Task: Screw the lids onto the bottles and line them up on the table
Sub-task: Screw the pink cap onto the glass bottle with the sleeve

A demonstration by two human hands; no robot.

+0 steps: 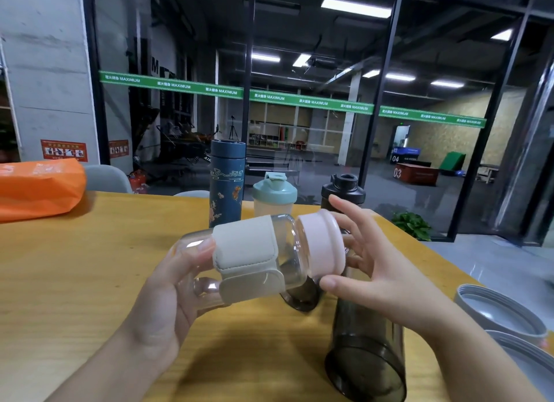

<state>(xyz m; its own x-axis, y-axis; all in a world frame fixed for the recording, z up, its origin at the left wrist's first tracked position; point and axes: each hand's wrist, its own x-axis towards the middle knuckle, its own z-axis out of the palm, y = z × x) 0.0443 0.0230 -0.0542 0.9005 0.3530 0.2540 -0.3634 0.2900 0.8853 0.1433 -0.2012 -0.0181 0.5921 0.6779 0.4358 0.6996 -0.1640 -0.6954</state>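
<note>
A clear glass bottle (254, 251) with a grey fabric sleeve round its middle lies tipped nearly on its side in the air above the wooden table (90, 266), its pale pink lid (325, 245) seated on the mouth, pointing right. Behind this glass bottle three capped bottles stand upright in a row: a tall dark blue flask (227, 182) with cloud patterns, a short shaker (274, 194) with a teal lid, and a black-capped dark bottle (343, 191). Just right of and below the glass bottle lies a smoky bottle (365, 350) on its side.
</note>
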